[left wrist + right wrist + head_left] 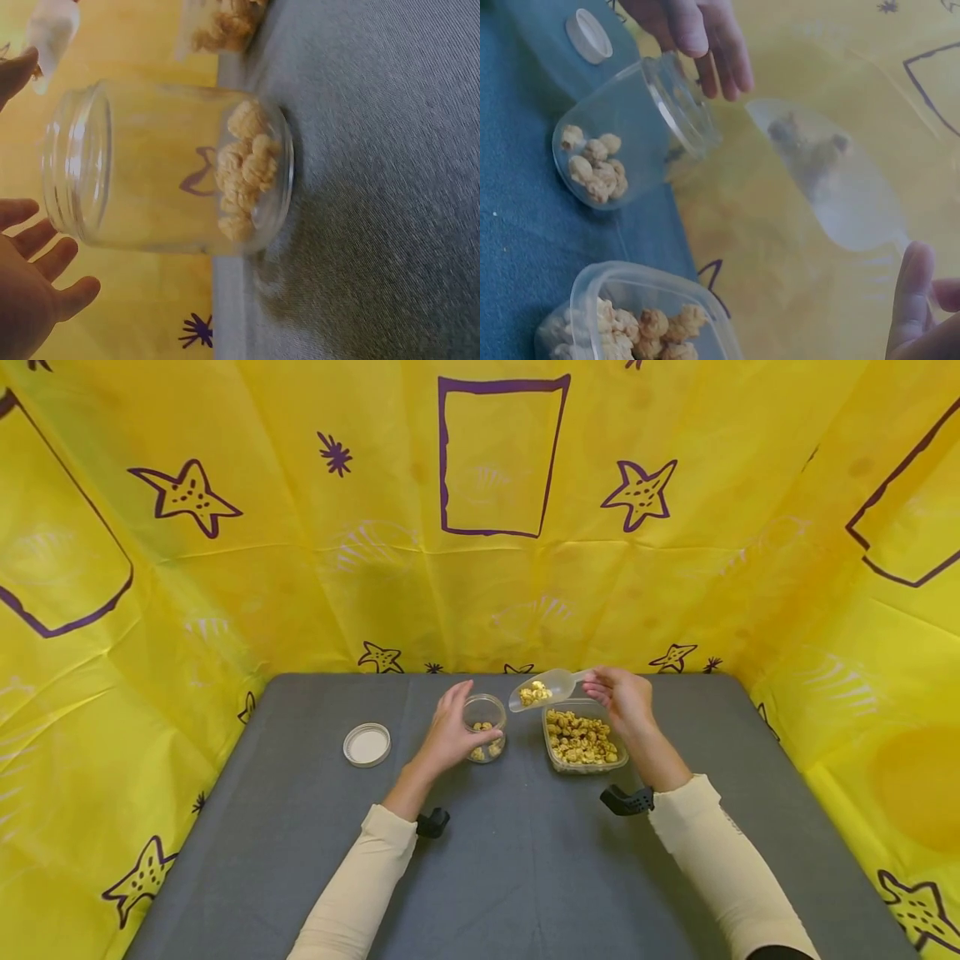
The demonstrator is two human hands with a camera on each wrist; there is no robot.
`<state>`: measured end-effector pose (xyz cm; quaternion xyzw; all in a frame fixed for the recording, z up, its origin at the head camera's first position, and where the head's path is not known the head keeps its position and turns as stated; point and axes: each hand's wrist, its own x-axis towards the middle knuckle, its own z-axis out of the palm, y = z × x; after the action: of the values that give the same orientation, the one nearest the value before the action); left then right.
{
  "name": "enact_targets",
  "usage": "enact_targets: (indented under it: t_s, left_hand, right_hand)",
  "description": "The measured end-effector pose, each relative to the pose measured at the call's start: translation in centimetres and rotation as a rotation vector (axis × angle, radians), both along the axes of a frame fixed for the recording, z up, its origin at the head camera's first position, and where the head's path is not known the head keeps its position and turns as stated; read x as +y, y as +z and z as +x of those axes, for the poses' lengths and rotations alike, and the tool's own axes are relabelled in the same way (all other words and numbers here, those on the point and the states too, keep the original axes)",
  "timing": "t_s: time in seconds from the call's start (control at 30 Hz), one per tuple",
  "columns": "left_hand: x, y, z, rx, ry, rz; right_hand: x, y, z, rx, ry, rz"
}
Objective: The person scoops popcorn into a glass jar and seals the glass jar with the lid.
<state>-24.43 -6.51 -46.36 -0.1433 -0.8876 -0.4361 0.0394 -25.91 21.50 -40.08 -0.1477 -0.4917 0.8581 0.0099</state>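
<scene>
A clear jar (165, 172) with some caramel popcorn (244, 169) at its bottom stands upright on the table. Around its rim, my left hand (452, 727) is spread with fingers apart; in the left wrist view a gap shows between fingers and jar. My right hand (626, 702) pinches the handle of a translucent scoop (558, 683), which carries several popcorn pieces. The scoop is in the air, between the jar and a clear plastic tub (585, 768), its tip near the jar's mouth. Popcorn (577, 737) fills much of the tub, which sits below my right hand.
A round white lid (367, 745) lies on the grey table (480, 860), left of the jar. Yellow cloth (495, 593) with purple drawings hangs behind the table and along both sides. Each wrist wears a black camera mount (626, 800).
</scene>
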Motion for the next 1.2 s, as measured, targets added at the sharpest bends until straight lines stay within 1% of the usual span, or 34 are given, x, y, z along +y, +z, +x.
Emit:
enact_targets:
  t_s: [0.17,0.37,0.63,0.87,1.0,1.2]
  left_hand:
    - [-0.6,-0.7,-0.2,-0.004,-0.013,0.0]
    - [-1.1,-1.5,-0.3,-0.051,-0.001,0.002]
    - [-1.2,-2.3,-0.5,-0.095,0.011,0.016]
    - [-1.2,-3.1,-0.8,-0.112,0.018,0.036]
    - [-1.3,-3.4,-0.9,-0.118,0.025,0.054]
    - [-1.4,-3.6,-0.9,-0.131,0.025,0.073]
  right_hand:
    - [-0.7,-0.4,-0.1,-0.019,0.0,0.011]
    - [-1.2,-0.7,-0.2,-0.045,-0.009,0.042]
    - [-1.9,-1.1,-0.4,-0.035,-0.003,0.058]
    - [-2.4,-1.1,-0.5,-0.039,-0.008,0.085]
    - [-2.6,-1.1,-0.6,-0.034,-0.007,0.092]
    - [-3.0,-1.3,-0.7,-0.037,-0.012,0.137]
